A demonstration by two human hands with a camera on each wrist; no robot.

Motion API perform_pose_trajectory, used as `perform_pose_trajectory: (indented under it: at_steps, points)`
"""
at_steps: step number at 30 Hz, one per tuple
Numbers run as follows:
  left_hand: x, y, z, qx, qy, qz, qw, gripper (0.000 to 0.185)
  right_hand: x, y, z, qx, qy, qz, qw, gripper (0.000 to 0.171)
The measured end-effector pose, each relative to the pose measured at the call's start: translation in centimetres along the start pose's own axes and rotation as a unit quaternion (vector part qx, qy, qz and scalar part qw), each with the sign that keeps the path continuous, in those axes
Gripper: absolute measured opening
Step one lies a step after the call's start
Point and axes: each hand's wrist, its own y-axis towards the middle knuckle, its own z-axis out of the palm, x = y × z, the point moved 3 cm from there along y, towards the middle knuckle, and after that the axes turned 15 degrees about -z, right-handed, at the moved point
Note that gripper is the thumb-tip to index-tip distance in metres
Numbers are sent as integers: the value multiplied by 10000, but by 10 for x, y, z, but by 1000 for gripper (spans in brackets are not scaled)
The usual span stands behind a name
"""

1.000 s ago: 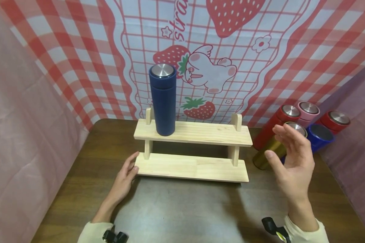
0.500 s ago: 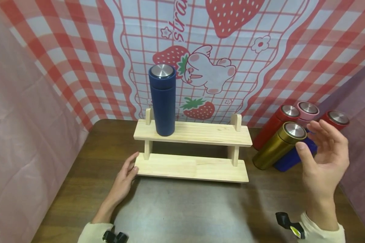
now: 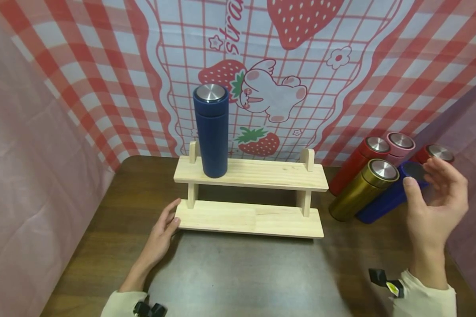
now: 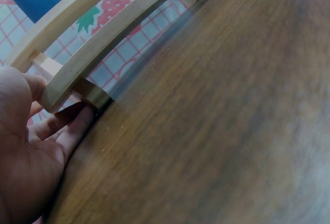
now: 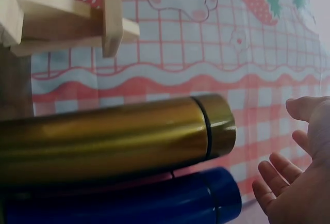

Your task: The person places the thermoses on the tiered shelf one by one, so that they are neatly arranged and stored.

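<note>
A two-tier wooden shelf stands on the table, with a dark blue thermos upright on the left of its upper board. My left hand grips the left end of the lower board; in the left wrist view the thumb is on one side of the board and the fingers reach beneath it. On the right, my right hand is beside a bright blue thermos and a gold thermos. Nothing is in that hand. In the right wrist view its fingers are spread, apart from both flasks.
Behind these stand a red thermos, a pink thermos and another red thermos, partly hidden. A strawberry-print cloth hangs at the back of the wooden table. Pink curtains flank both sides.
My right hand has moved rightward, from in front of the gold thermos to the right side of the bright blue one. The left hand stays on the shelf.
</note>
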Motion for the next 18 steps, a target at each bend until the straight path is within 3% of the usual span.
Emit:
perform_pose_trajectory:
  at_steps: [10, 18]
  points:
    - [-2, -1, 1, 21, -88, -50, 9999, 51, -13, 2, -14, 142, -791, 19, 9968, 43]
    - [-2, -2, 1, 21, -85, -103, 9999, 51, -25, 0, -22, 234, -1549, 339, 9871, 44]
